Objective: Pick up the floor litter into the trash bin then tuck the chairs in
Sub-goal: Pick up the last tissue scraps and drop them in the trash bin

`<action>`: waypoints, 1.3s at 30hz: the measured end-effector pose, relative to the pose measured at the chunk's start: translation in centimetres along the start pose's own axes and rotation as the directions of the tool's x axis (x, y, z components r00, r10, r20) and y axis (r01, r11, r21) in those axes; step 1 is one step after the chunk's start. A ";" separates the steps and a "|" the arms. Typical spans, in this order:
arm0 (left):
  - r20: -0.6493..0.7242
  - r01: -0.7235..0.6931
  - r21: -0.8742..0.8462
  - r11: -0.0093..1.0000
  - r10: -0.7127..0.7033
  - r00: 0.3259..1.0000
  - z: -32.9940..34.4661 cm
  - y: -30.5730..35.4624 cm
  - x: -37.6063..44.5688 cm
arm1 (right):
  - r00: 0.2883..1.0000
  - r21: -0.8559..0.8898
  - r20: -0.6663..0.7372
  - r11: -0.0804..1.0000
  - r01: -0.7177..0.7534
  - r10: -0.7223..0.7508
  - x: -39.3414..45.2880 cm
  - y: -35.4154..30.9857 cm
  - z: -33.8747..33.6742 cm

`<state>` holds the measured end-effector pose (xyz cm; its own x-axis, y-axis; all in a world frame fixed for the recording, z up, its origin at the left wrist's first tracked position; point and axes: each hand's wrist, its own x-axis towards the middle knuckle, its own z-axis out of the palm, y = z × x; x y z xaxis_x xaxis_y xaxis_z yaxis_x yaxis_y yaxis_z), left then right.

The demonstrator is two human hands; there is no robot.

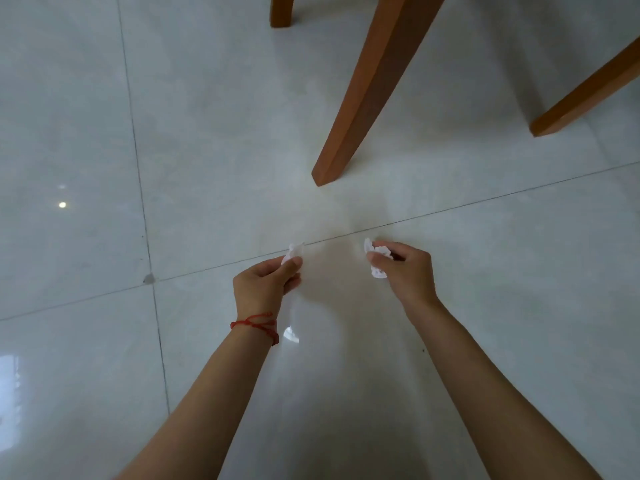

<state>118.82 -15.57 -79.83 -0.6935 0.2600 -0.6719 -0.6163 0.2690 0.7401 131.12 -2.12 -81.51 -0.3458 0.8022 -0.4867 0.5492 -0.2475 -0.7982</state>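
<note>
My left hand [265, 284], with a red string on its wrist, pinches a small white scrap of paper [294, 252] between thumb and fingers, just above the pale tiled floor. My right hand [407, 271] grips a crumpled white paper wad [377, 261] that pokes out past the fingertips. Both hands hover close together near a tile joint. In front of them stands a brown wooden chair leg [363, 95]. No trash bin is in view.
Two more wooden legs show: one at the top [282, 10], one slanting at the right edge [588, 88]. Glossy floor tiles [86, 133] stretch to the left, with a small dark chip [149, 278] at a tile corner.
</note>
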 end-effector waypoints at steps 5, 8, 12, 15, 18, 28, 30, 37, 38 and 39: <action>-0.033 0.053 -0.040 0.998 -0.054 0.998 -1.6 1.9 -2.6 | 0.991 0.239 0.080 0.964 -0.121 0.105 -4.3 -2.3 0.0; -0.047 0.102 -0.056 0.993 -0.105 0.993 -2.8 3.5 -5.2 | 0.985 0.213 0.100 0.964 -0.158 0.139 -7.0 -3.8 -0.6; -0.047 0.173 -0.088 0.981 -0.178 0.983 -3.9 6.5 -9.0 | 0.983 0.164 0.100 0.972 -0.168 0.153 -10.3 -7.5 -1.6; -0.057 0.183 -0.125 0.975 -0.192 0.980 -4.7 9.7 -11.8 | 0.985 0.186 0.075 0.968 -0.169 0.158 -12.8 -11.8 -2.2; -0.067 0.158 -0.159 0.975 -0.170 0.983 -6.2 13.8 -14.9 | 0.987 0.152 0.083 0.977 -0.148 0.136 -15.8 -16.5 -2.8; -0.143 0.074 -0.208 0.975 -0.106 0.984 -13.3 28.6 -26.4 | 0.967 0.195 0.177 0.957 -0.216 0.182 -27.1 -33.4 -3.5; -0.169 0.062 -0.216 0.974 -0.100 0.981 -14.9 31.3 -28.7 | 0.964 0.218 0.201 0.951 -0.220 0.176 -29.4 -36.7 -3.5; -0.222 0.004 -0.250 0.968 -0.061 0.973 -19.9 39.7 -37.0 | 0.962 0.197 0.244 0.965 -0.172 0.121 -36.6 -47.2 -3.8; -0.230 -0.012 -0.251 0.968 -0.048 0.972 -20.5 40.7 -38.0 | 0.962 0.184 0.249 0.970 -0.159 0.110 -37.5 -48.3 -3.8; -0.236 -0.026 -0.251 0.968 -0.035 0.971 -21.1 41.6 -38.9 | 0.961 0.179 0.256 0.972 -0.149 0.101 -38.5 -49.5 -3.9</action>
<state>112.28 -34.05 -22.28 -0.7398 0.0239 -0.6724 -0.6720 0.0212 0.7402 120.19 -18.59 -21.88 -0.4718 0.6074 -0.6391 0.4496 -0.4577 -0.7670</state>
